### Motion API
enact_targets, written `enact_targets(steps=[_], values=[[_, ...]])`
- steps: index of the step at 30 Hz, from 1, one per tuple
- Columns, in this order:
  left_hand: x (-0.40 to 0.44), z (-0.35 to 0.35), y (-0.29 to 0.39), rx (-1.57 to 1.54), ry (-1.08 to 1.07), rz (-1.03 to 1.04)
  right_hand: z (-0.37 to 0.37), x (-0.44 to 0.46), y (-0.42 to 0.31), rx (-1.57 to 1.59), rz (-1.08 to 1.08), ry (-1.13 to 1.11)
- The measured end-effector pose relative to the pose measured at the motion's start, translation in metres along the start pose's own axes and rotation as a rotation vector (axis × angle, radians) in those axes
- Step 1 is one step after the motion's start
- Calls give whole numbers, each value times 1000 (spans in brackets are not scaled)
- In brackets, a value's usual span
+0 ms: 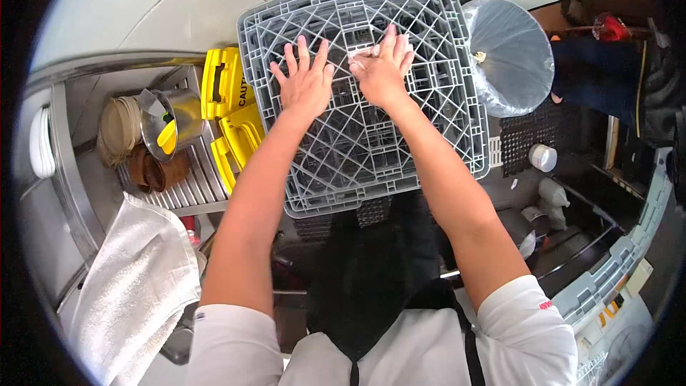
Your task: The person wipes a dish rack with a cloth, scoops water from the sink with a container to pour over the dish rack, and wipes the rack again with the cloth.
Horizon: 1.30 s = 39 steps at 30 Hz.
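A grey plastic lattice crate (336, 150), its open grid facing up, sits in front of me against the tiled wall. My left hand (304, 82) lies on the grid with its fingers spread, holding nothing. To its right, my right hand (382, 71) is partly curled over the same grid. A small crumpled white cloth (365, 52) shows at its thumb and fingers; most of it is hidden. Through the grid the crate's inside looks dark, and I cannot make out its contents.
Yellow caution signs (246, 132) stand left of the crate, beside a metal rack (204, 189) with a steel pot (182, 114) and brown bowls. A white towel (136, 279) hangs at lower left. Right are a plastic-covered round bin (511, 57), a white container (543, 158) and a person's dark-clothed leg (597, 75).
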<state>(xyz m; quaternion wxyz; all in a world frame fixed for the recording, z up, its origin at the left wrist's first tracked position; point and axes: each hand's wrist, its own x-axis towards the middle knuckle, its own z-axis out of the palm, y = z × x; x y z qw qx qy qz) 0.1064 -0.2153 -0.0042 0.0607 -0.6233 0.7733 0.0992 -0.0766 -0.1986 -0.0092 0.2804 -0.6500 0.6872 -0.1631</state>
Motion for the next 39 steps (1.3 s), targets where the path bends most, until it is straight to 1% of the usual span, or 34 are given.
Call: enact_targets(steps=[2, 4, 6, 7, 8, 10, 11, 12, 14, 16, 19, 20, 23, 24, 26, 29, 30, 32, 34, 36, 38, 39], values=[[0, -1, 10, 29, 5, -62, -13, -2, -1, -64, -30, -133], [-1, -3, 8, 14, 22, -45, -23, -4, 7, -106, -149, -113], [-1, -4, 9, -22, 40, -54, -14, 0, -2, -157, -102, -78], [-1, -3, 9, -26, 32, -52, -2, 3, -11, -179, -47, -24], [-1, -5, 9, -24, 25, -50, 4, 18, -20, -356, 27, -207], [1, -3, 7, -44, 35, -39, 15, 15, -21, -119, 148, 23], [1, 1, 5, -65, 81, -24, 18, 9, -15, -128, 104, 43], [0, 0, 4, -86, 86, -23, 12, 4, -4, -186, 29, -24], [0, 0, 3, -96, 85, -26, -1, -1, 12, -136, -118, -41], [1, 4, 3, -97, 90, -32, -5, 3, 15, -143, -130, -101], [1, 2, 3, -116, 80, -34, 11, 20, -15, -261, 35, -32], [1, 3, 3, -122, 90, -28, 21, 21, -12, -237, 33, 68], [1, 6, 2, -134, 132, -32, 15, 5, 22, -161, -193, 61], [0, 6, 1, -139, 137, -29, 8, -4, 22, -158, -225, 74], [-2, 6, 1, -146, 151, -24, 3, -6, 14, -126, -156, 33], [1, 3, 5, -150, 110, -40, 17, 12, -7, -249, 30, 48], [2, 3, 5, -148, 93, -45, 23, 22, -7, -202, 27, 109], [0, 5, 4, -157, 130, -50, 9, 13, -2, -288, -21, -42], [0, 6, 2, -182, 142, -40, 8, 0, 24, -131, -177, 5], [-1, 6, 2, -172, 150, -38, 5, -7, 23, -84, -163, 6], [0, 7, 3, -187, 148, -41, 9, 7, 10, -136, 8, -22], [-1, 8, 4, -189, 149, -38, 8, 5, 10, -138, 10, -21]])
